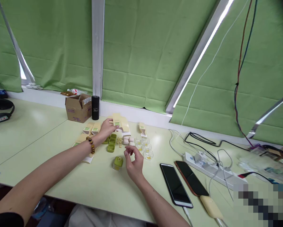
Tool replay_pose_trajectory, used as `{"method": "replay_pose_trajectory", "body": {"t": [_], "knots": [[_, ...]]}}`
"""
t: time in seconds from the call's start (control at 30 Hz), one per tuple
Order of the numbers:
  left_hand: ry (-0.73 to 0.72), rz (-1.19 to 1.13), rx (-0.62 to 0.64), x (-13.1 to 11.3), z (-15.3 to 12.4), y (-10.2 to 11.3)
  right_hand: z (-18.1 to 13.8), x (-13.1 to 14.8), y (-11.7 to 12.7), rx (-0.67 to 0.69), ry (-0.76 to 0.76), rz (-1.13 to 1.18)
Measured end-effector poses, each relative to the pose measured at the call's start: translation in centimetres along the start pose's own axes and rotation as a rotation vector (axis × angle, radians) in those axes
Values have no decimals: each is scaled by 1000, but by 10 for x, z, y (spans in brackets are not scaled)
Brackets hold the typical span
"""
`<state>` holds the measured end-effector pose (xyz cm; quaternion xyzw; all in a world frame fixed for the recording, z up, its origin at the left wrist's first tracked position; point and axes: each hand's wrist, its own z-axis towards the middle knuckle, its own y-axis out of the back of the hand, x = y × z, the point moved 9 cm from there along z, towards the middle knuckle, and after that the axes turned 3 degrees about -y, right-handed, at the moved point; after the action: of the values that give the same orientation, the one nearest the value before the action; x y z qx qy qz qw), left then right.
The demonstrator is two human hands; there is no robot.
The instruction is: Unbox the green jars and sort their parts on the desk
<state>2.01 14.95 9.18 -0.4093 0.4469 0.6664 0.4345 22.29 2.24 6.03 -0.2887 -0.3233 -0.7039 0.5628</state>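
My left hand point(107, 128), a beaded bracelet at its wrist, has its fingers closed on a small cream cardboard box point(117, 123) with a green label, among other cream boxes at the back. My right hand point(134, 162) hovers above the table, loosely curled; I see nothing between its thumb and fingers. Just left of it stands a small container with a green lid point(118, 161) and a clear lower part. Between the hands lie several green square cups point(111, 148), small yellow pieces point(119, 142), pale pink rounded pieces point(128, 140) and clear cups point(148, 154).
An open brown carton point(78, 108) and a black bottle point(95, 107) stand at the back left. One cream box point(142, 128) stands apart. On the right lie two phones point(176, 185), a white power strip point(209, 170) and cables. Headphones point(1, 110) rest far left.
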Motion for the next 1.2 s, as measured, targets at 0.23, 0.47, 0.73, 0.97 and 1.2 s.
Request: {"method": "replay_pose_trajectory", "body": {"t": [0.23,0.47,0.73,0.97,1.2], "knots": [[57,235,60,12,69,-57,1,2,0,7,-7,18],[54,401,155,39,91,-109,1,1,-1,16,-9,17],[-67,568,238,53,87,-129,2,-1,1,6,12,3],[-188,700,357,46,82,-145,0,4,-2,7,86,-20],[-182,765,420,51,86,-167,1,3,-2,3,83,-32]]}}
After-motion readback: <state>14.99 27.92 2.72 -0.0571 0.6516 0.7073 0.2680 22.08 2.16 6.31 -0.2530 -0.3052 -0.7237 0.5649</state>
